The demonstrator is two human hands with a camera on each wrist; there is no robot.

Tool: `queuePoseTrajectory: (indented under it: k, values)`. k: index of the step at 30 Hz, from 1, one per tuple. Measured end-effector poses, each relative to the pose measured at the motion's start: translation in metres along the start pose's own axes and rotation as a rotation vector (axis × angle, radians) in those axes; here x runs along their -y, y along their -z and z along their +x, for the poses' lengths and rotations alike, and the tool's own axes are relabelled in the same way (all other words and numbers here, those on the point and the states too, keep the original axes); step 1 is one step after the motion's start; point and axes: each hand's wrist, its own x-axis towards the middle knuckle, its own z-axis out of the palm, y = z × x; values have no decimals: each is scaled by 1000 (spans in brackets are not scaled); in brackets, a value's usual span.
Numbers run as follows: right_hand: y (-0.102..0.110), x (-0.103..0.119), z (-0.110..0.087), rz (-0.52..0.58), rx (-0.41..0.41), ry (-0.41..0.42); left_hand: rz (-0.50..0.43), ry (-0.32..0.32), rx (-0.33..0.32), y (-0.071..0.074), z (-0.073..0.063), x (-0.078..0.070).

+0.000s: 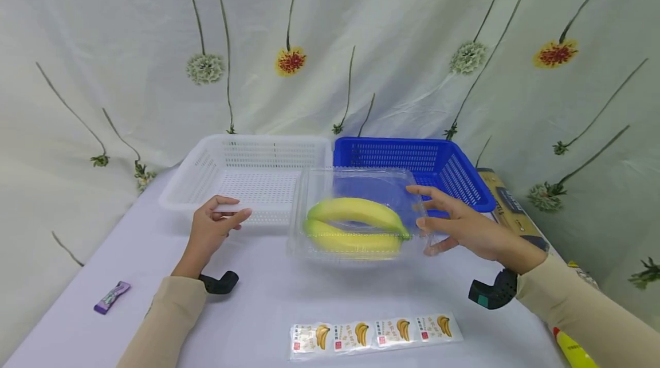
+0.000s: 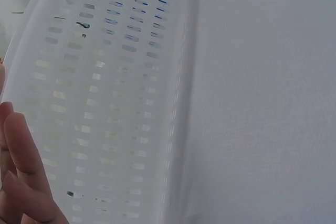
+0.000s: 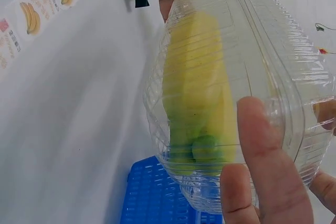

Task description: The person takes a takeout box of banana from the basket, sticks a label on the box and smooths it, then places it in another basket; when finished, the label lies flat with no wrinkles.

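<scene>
My right hand (image 1: 459,222) grips the right end of a clear plastic clamshell box (image 1: 356,181), its thumb and fingers spread around the edge. Inside the box lie two yellow bananas (image 1: 356,210) with greenish ends. The right wrist view shows the box (image 3: 241,45) tilted, with fingers (image 3: 268,156) against its side. My left hand (image 1: 211,230) is in front of the near rim of a white basket (image 1: 175,199), thumb and forefinger apart. It holds nothing that I can see; whether it touches the rim I cannot tell.
Behind the box stands a blue basket (image 1: 466,173), beside the white one. A strip of banana-printed labels (image 1: 373,335) lies at the front of the table. A small purple packet (image 1: 112,297) lies at left. A brown box (image 1: 510,207) stands at right.
</scene>
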Motion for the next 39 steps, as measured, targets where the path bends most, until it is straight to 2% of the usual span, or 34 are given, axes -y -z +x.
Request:
queuePoseTrajectory:
  k: [6,13,21,33,39]
  values:
    - [-3,-8,-13,57,34,3,-16,14,3,-1,3,3]
    - [-9,-19,-24,61,45,-38,-14,-1,-1,-1,2,2]
    - [-14,-36,-32,86,82,-27,-10,0,2,-1,1,2]
    - [-24,-58,-32,135,103,-58,-26,1,0,0,2,1]
    - [-29,-66,-26,142,85,-82,-18,7,-1,-1,1,-2]
